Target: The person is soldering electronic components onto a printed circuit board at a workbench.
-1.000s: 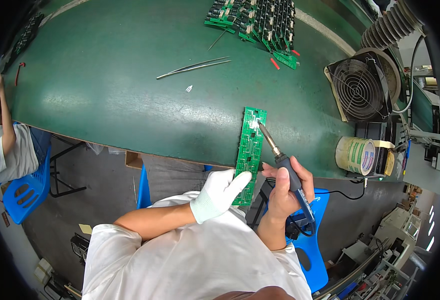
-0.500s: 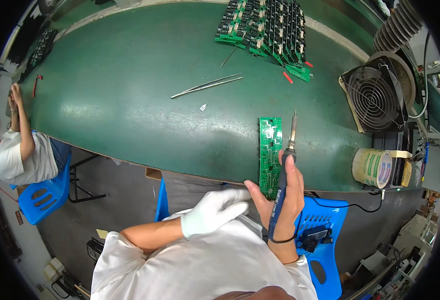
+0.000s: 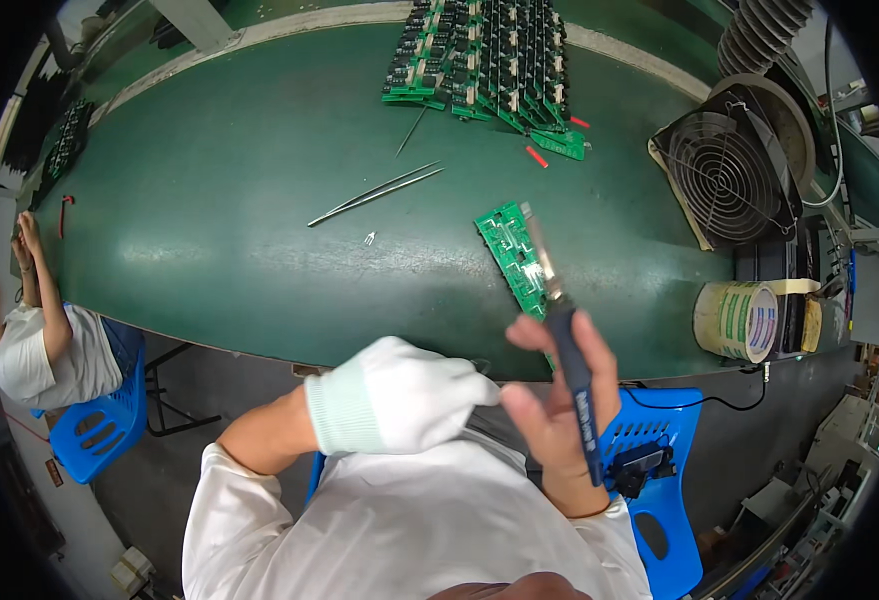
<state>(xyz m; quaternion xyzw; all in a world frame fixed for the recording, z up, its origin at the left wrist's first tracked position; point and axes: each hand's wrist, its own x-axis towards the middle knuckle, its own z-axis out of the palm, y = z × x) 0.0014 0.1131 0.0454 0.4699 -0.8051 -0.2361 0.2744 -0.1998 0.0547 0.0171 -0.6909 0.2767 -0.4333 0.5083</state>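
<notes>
head view, circuit board: the green circuit board (image 3: 510, 250) is over the near part of the worktop (image 3: 260, 230), in front of my right grip (image 3: 558, 428), whose fingers hide its near end. i cannot tell whether the board rests on the surface or is held clear of it. its long axis runs away from the body, the far end leaning left and the near end lower right. i judge it light and stiff, with a fragile face of small parts and joints. take hold by the long edges or the near end; do not press on the face or flex the strip.

head view, soldering iron: my right grip is closed round the dark handle of the soldering iron (image 3: 572, 350). the tip points away from the body and slightly left, beside the board's right edge; i cannot tell whether they touch. the two long axes run roughly alike, the iron's steeper. i judge the iron light and rigid; hold it by the handle only and treat the metal as hot.

head view, left grip: my gloved left grip (image 3: 410, 395) has its fingers bent together, fingertips near the right thumb. i cannot tell whether it holds anything. the fabric may slip on smooth board edges.
</notes>
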